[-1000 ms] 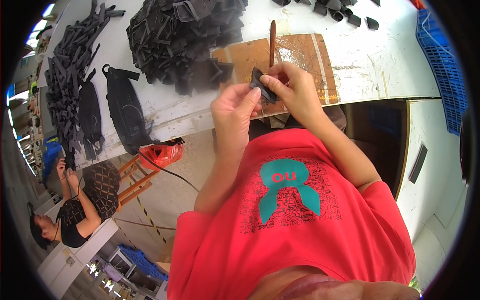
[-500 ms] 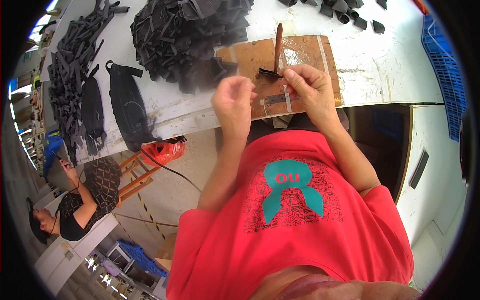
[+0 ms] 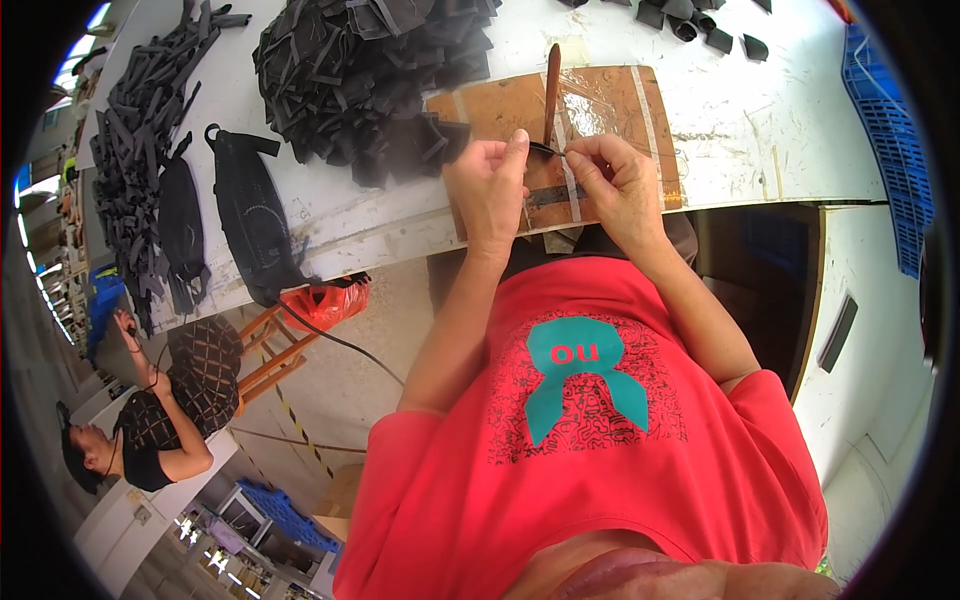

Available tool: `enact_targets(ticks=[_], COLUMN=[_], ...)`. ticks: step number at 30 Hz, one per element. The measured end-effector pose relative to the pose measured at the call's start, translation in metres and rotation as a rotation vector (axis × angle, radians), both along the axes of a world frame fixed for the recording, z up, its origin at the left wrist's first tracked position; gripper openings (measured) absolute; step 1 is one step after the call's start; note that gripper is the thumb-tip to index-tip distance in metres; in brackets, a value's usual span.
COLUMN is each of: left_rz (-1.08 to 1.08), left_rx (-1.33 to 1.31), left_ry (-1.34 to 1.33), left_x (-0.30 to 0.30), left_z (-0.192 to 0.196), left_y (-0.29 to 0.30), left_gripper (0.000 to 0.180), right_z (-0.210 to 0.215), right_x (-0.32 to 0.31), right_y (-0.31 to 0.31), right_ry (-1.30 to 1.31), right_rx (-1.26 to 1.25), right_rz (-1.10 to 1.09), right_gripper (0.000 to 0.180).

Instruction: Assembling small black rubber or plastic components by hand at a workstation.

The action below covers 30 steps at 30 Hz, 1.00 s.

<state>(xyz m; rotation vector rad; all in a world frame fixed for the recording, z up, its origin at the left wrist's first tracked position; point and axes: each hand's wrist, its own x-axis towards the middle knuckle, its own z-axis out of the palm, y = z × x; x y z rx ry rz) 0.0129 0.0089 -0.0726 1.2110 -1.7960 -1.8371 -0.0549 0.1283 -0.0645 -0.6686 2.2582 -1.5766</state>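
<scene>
A small black fabric piece (image 3: 543, 149) is stretched between my two hands, in front of an upright brown stick (image 3: 552, 95). My left hand (image 3: 486, 192) is closed, its thumb pressed to the piece's left end. My right hand (image 3: 622, 180) pinches the right end between thumb and fingers. Both hands are above a brown board (image 3: 620, 95) with strips of tape on it, at the table's near edge. The stick's foot is hidden behind the fabric and fingers.
A large heap of black fabric pieces (image 3: 340, 85) lies left of the board, with black strips (image 3: 140, 150) and two black pouches (image 3: 252, 205) beyond. Small rolled black pieces (image 3: 718, 40) lie far right, near a blue crate (image 3: 880, 130). A co-worker (image 3: 165, 410) sits at left.
My left hand has moved right and now grips the black piece's left end; before, only my right hand held it. The co-worker's arm has shifted.
</scene>
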Motion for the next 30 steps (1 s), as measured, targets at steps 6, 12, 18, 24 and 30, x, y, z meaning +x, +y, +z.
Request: enact_targets(ticks=[6, 12, 18, 24, 30], left_rz=[0.002, -0.148, -0.252, -0.134, -0.007], left_rx=[0.163, 0.204, 0.452, -0.154, 0.233], left_ry=[0.081, 0.255, 0.342, 0.211, 0.494], left_x=[-0.003, 0.006, 0.021, 0.020, 0.013], left_z=[-0.010, -0.006, 0.025, 0.035, 0.053], left_y=[0.003, 0.003, -0.002, 0.015, 0.005], left_gripper=[0.016, 0.011, 0.011, 0.004, 0.012], right_z=[-0.004, 0.003, 0.023, 0.029, 0.007], right_x=[-0.001, 0.001, -0.003, -0.002, -0.001], right_y=[0.001, -0.001, -0.001, -0.006, -0.005], right_ry=[-0.060, 0.082, 0.256, 0.704, 0.712], right_rx=[-0.009, -0.078, -0.167, 0.018, 0.240], right_rz=[0.026, 0.073, 0.214, 0.285, 0.119], right_gripper=[0.010, 0.011, 0.016, 0.011, 0.010])
